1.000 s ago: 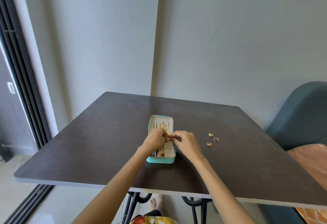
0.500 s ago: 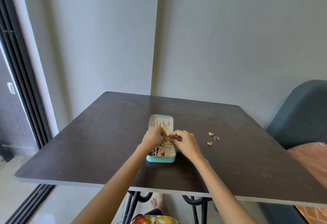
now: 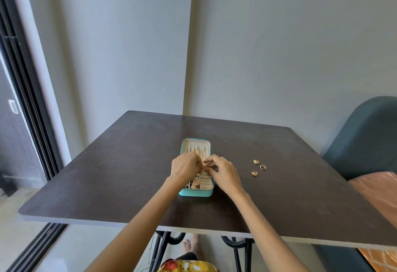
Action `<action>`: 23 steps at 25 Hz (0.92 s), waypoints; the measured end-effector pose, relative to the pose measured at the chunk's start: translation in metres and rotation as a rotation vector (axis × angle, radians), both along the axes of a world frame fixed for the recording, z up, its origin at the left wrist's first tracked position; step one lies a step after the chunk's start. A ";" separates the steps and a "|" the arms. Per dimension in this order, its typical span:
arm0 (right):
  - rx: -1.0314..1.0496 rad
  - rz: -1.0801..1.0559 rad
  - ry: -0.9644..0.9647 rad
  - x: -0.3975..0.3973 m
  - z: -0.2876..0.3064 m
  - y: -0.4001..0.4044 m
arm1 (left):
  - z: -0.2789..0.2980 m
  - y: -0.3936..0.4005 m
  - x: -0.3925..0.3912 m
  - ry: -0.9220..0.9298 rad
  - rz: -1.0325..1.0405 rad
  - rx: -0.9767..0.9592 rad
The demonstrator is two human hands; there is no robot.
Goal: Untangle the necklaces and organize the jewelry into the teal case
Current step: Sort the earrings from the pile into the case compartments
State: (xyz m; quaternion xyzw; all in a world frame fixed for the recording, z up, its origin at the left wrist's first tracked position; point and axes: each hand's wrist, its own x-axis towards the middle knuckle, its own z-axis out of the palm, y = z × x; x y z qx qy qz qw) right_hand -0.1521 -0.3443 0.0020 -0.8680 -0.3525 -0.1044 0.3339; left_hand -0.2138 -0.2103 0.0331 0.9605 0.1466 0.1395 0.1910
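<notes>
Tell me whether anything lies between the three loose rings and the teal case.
Only the right hand, working at the teal case edge nearest the three rings. Otherwise bare dark table lies between; nothing else visible blocks the way.

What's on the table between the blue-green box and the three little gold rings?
Nothing: the head view shows bare dark table between the teal case and the three gold rings; only the right hand hovers there.
</notes>
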 end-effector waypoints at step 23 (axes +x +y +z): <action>0.294 -0.136 0.101 -0.010 -0.013 -0.013 | -0.005 -0.002 -0.001 0.049 0.065 -0.038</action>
